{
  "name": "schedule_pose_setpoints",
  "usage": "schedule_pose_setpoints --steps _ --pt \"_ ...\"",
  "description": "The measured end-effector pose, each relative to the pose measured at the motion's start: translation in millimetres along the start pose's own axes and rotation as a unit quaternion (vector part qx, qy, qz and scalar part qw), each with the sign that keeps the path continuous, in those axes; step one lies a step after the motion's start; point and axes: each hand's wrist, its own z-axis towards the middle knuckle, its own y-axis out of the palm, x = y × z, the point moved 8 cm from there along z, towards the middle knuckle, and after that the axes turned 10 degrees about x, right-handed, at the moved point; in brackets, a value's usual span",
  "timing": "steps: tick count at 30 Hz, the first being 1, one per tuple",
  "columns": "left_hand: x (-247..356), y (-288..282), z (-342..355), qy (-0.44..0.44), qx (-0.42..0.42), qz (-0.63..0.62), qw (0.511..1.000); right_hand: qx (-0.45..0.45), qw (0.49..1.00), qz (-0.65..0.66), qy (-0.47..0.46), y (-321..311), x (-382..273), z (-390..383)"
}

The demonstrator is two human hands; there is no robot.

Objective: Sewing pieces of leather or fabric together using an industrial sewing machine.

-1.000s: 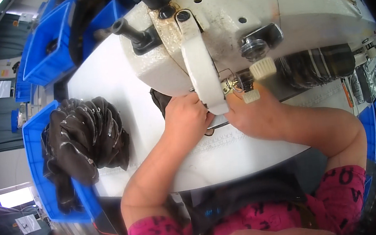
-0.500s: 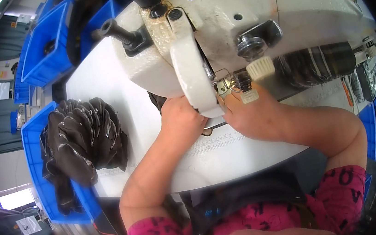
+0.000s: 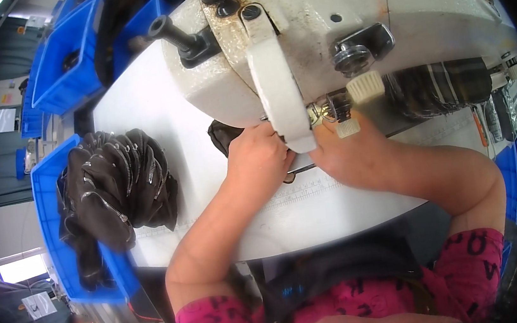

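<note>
A white sewing machine (image 3: 312, 15) fills the upper part of the head view. My left hand (image 3: 259, 155) is bent and closed at the front of its needle area, on a piece of dark brown fabric (image 3: 222, 135) that shows beyond the knuckles. Close by on the right, my right hand (image 3: 350, 154) reaches in under the thread-tension knobs (image 3: 365, 87), and its fingertips are hidden there. The white lever cover (image 3: 279, 89) hangs between the hands and hides the needle and most of the fabric. A small brown loop or edge (image 3: 290, 178) shows just below my left fingers.
At left, a heap of dark brown zippered pieces (image 3: 121, 183) lies over a blue bin (image 3: 56, 235) and the white table (image 3: 291, 221). A printed ruler scale runs along the table front. More blue bins (image 3: 65, 62) stand far left. An orange-handled tool (image 3: 479, 127) lies at right.
The view has shifted slightly, so the machine sits a little further right. More of the dark fabric shows beyond my left hand. Both hands stay by the needle area.
</note>
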Motion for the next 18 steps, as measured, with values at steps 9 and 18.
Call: schedule_pose_setpoints --steps 9,18 --pt "6.5 -11.7 7.4 -0.052 -0.014 -0.053 0.997 0.017 0.999 -0.018 0.03 -7.9 7.8 3.0" --pt "-1.8 -19.1 10.6 -0.092 0.013 -0.147 0.985 0.017 0.998 -0.065 0.008 -7.0 4.7 0.7"
